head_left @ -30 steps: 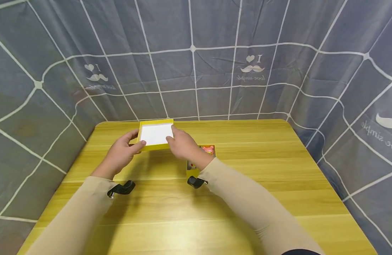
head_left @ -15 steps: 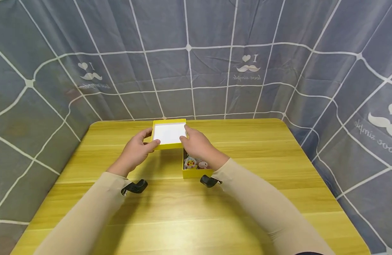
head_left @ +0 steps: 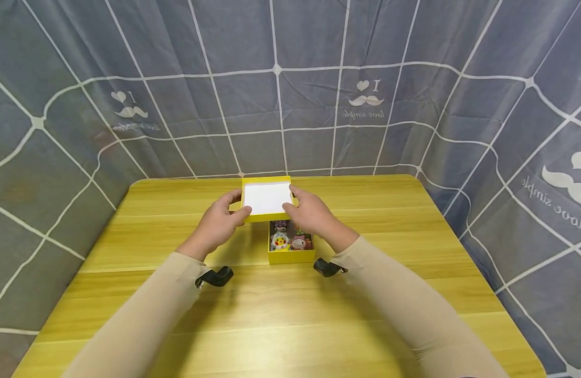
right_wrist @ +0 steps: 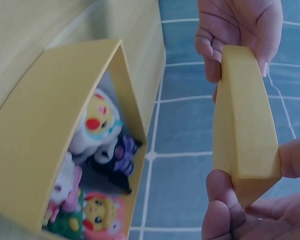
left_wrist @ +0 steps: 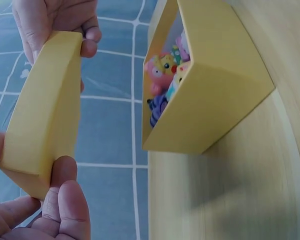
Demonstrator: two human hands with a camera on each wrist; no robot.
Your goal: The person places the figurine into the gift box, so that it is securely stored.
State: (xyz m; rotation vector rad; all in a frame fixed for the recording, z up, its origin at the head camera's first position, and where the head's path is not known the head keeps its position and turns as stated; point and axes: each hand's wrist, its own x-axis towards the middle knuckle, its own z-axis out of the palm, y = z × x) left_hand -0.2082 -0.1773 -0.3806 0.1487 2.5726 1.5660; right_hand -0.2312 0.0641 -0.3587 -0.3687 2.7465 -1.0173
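Note:
A shallow yellow box lid (head_left: 267,216) with a white inside is held in the air, its hollow side facing up toward the head camera. My left hand (head_left: 218,224) grips its left end, thumb on the near corner. At the other end, my right hand (head_left: 314,212) grips the lid with the thumb over the edge. Just below and nearer stands a deeper yellow box (head_left: 292,256) on the table. Small character figures lie in it, among them a white-hooded yellow one (right_wrist: 98,119), a purple-and-black one (right_wrist: 115,159) and a pink-hooded one (left_wrist: 159,75). The lid hides the box's far part.
The box stands on a wood-grain table (head_left: 271,315). Grey-blue curtain (head_left: 309,100) with white lines hangs behind the table and along both sides. Black curved wrist mounts (head_left: 215,276) stick out from the sleeves near the table.
Both hands have carried the lid to the right, from left of the box to above its far part. More of the box and its figures now shows below the right hand.

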